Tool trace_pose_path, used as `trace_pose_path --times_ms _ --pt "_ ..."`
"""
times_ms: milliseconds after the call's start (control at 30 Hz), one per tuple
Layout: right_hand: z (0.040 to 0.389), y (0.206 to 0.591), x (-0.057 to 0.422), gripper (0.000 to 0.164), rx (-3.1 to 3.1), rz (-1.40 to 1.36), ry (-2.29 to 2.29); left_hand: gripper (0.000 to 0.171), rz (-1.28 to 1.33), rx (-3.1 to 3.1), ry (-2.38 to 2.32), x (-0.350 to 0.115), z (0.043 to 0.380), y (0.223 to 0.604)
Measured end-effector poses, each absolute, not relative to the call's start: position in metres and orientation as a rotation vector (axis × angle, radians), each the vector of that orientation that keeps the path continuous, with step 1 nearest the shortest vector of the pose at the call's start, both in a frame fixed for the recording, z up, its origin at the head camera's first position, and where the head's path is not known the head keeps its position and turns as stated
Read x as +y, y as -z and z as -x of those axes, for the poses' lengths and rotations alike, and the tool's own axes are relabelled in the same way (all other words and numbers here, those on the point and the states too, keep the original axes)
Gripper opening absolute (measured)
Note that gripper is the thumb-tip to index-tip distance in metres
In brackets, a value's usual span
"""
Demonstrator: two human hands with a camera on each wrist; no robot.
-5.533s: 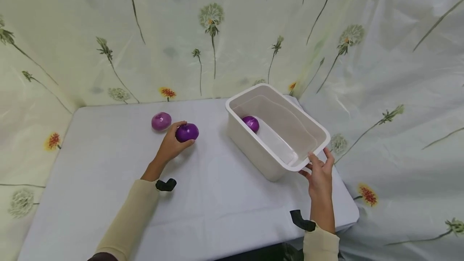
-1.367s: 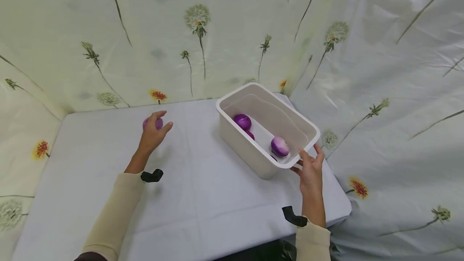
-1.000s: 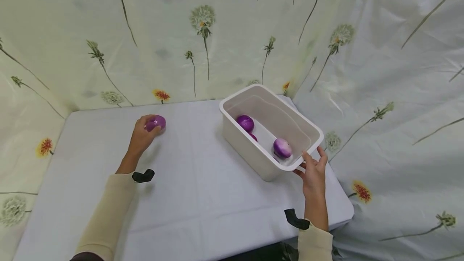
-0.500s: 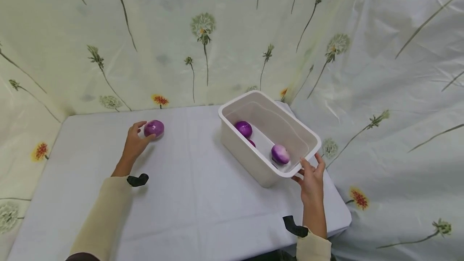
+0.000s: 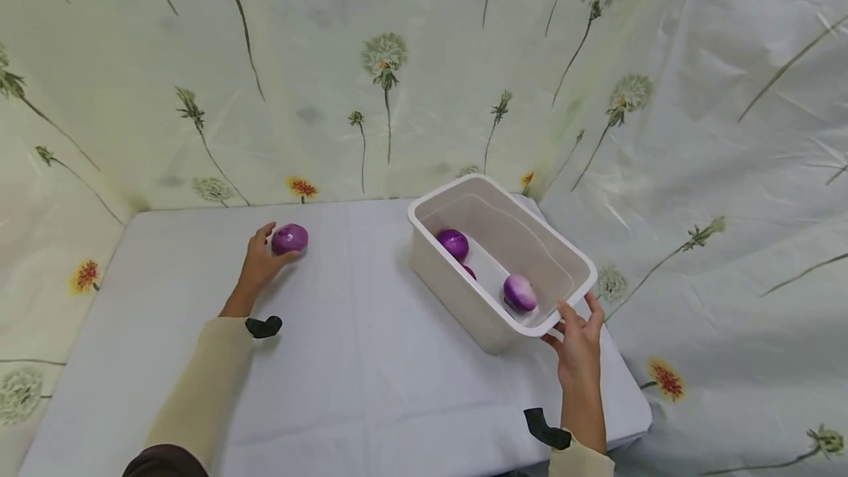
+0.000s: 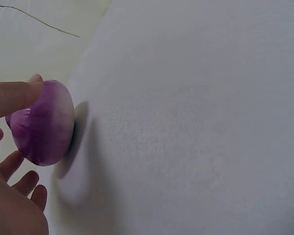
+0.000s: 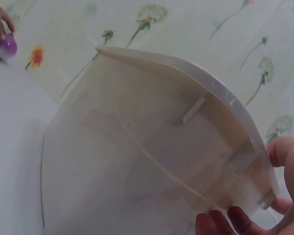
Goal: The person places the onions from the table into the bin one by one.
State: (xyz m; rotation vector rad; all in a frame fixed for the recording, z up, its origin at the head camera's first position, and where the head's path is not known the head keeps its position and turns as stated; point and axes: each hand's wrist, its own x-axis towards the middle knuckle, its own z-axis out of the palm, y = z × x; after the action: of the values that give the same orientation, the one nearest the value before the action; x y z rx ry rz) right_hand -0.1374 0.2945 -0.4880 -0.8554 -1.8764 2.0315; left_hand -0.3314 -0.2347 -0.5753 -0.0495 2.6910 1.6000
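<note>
My left hand (image 5: pixel 260 261) is at a red onion (image 5: pixel 289 239) on the left of the table, thumb on one side and fingertips on the other. In the left wrist view, the thumb presses the purple-and-white onion (image 6: pixel 49 122), a fingertip meets its lower edge, and its shadow falls on the cloth beside it. My right hand (image 5: pixel 579 344) grips the near right corner of a white plastic bin (image 5: pixel 457 300), fingers curled under its rim (image 7: pixel 220 88). Inside the bin lie a dark purple onion (image 5: pixel 453 244), a paler one (image 5: pixel 520 292), and another partly hidden by the wall.
A white cloth (image 5: pixel 331 389) covers the table. Flower-printed sheeting (image 5: pixel 430 72) hangs close behind it and along the right side. The bin stands on the right half, near the table's right edge.
Earlier my left hand held another onion and the bin showed only one; now the bin shows several. My left hand has moved to the remaining table onion. My right hand stays on the rim.
</note>
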Motion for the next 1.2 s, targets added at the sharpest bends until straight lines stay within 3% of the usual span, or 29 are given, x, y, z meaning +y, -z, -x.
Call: trace_pose_path --times_ms 1200 --pt "0.1351 0.4865 0.2949 0.071 -1.893 0.840 -2.021 0.089 0.110 2.643 -1.520 -0.2268 0.3367 0.5822"
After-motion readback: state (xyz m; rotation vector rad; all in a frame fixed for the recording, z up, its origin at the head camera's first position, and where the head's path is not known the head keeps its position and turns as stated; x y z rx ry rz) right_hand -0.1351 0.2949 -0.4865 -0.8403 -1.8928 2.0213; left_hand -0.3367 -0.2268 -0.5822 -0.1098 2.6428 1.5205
